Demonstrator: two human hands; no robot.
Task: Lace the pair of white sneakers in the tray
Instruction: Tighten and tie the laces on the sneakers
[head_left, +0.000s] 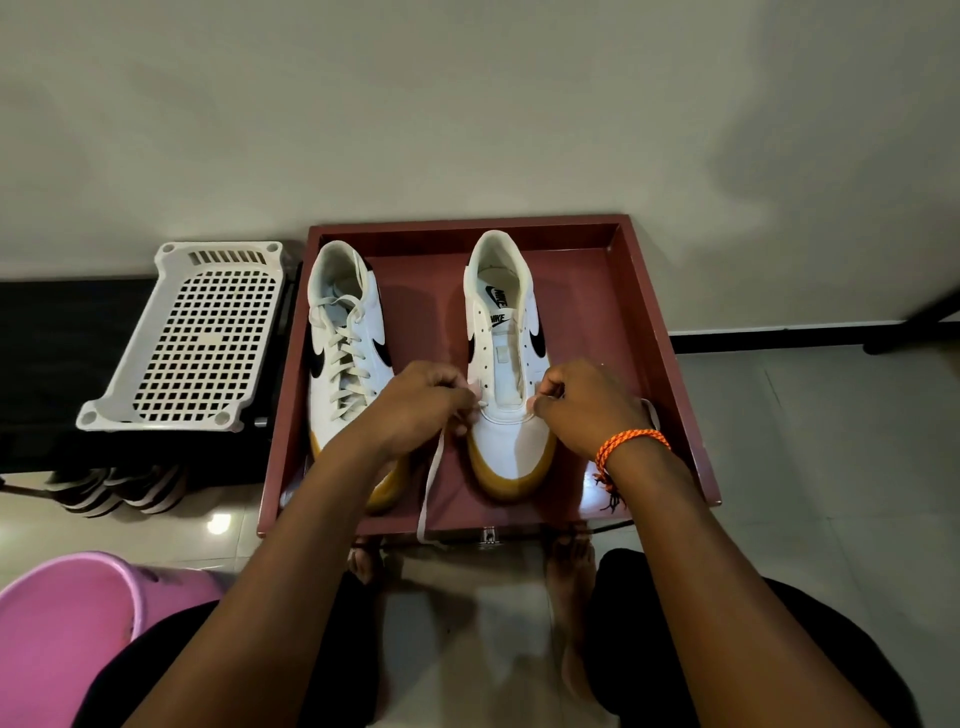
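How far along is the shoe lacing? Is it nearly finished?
About halfway. The left sneaker in the tray already looks fully laced. The right sneaker is only starting: its upper eyelets are bare. The left hand pinches the lace at the lowest eyelets; the right hand pinches at the other side. Nearly all its rows remain.

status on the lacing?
Both hands, left and right, pinching lace at right sneaker's bottom eyelets. Left sneaker laced. Nothing in the way.

Home: tiled floor, shoe rack
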